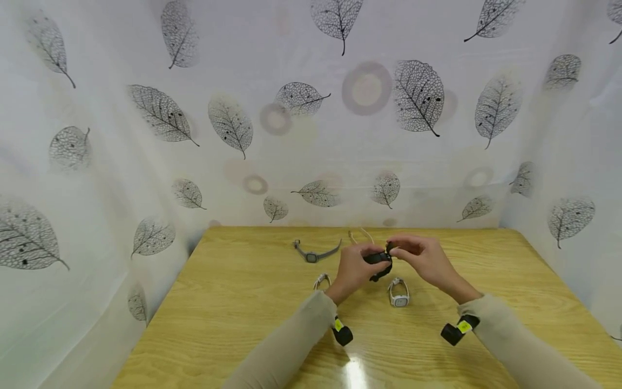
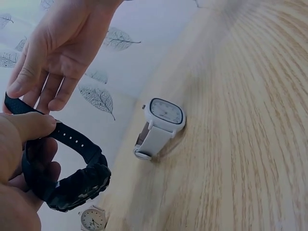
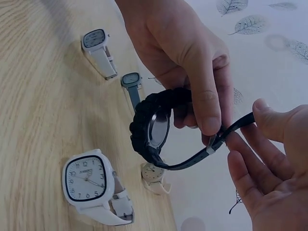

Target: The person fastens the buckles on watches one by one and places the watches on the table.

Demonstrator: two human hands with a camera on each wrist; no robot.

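Note:
A black wristwatch with a chunky round case is held up above the table between both hands. My left hand grips its strap near the buckle, thumb on top, as the left wrist view shows. In the right wrist view the metal buckle sits by the left thumb, and the strap has been threaded through it into a loop. My right hand pinches the free strap end between thumb and fingers. The metal case back faces the right wrist camera.
On the wooden table stand a white square watch below the hands and another white watch partly behind the left wrist. A grey watch lies farther back, strap spread. Behind the hands is a cream round-dial watch. Leaf-print curtain surrounds the table.

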